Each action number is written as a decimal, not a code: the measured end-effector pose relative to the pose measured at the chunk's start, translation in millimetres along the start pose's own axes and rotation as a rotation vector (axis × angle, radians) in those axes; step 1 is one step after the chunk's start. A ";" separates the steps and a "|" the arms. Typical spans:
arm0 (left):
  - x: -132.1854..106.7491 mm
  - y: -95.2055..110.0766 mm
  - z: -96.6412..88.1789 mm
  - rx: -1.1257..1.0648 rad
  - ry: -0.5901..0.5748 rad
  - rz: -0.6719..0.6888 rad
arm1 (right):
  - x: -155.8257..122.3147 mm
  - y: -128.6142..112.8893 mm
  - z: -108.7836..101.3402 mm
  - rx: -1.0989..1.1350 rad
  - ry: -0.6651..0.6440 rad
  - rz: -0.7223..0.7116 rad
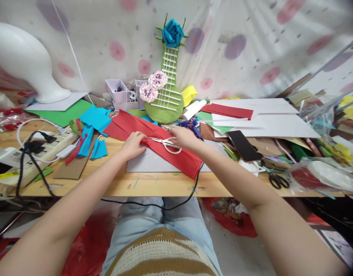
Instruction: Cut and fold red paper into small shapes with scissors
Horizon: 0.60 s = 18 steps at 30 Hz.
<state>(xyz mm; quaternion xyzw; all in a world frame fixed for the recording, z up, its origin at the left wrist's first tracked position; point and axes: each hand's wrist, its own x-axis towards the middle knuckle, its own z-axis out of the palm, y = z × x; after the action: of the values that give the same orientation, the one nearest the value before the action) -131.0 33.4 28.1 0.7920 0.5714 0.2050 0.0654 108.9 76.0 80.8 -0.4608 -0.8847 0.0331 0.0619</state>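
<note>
A long folded strip of red crepe-like paper (183, 158) lies slantwise across the table in front of me. My left hand (134, 145) grips its near edge with curled fingers, just left of the scissor tips. In my right hand (184, 138) are scissors with white handles (173, 147), held by the loops. Their metal blades point left over the red paper, toward my left fingers; I cannot tell whether they are cutting into it. Under the paper is a light grey board (144, 163). Just beyond my right hand lies a blue glue gun (190, 124).
A green guitar-shaped piece (165, 105) with a blue paper flower stands behind. At left are a power strip (54, 143) with cables and blue paper scraps (96, 119). A phone (243, 145) and black scissors (278, 180) lie right. A black cable (165, 208) hangs over the front edge.
</note>
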 end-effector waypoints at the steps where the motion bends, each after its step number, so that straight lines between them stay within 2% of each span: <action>1: -1.1 0.1 2.4 0.017 -0.008 0.021 | -0.6 -4.4 11.3 -0.046 -0.067 -0.011; 4: -1.7 1.2 10.8 0.082 -0.009 0.073 | -0.6 -7.6 33.0 -0.090 -0.156 0.043; 7: 0.1 3.7 17.8 0.170 -0.007 0.089 | 1.2 -5.0 38.0 -0.106 -0.149 0.063; 12: -1.4 4.2 20.6 0.248 0.042 0.094 | -4.7 10.6 18.6 0.005 -0.095 0.018; 15: -6.6 0.8 14.0 0.237 0.137 0.086 | -17.6 29.8 1.6 0.095 -0.067 0.107; 18: -13.3 -3.7 2.5 0.217 0.206 0.122 | -31.1 49.2 -4.6 -0.008 -0.015 0.192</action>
<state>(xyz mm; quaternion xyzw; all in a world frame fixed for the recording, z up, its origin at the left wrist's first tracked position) -136.7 22.5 21.3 0.8024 0.5447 0.2258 -0.0918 167.1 78.7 77.2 -0.5436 -0.8370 0.0388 0.0497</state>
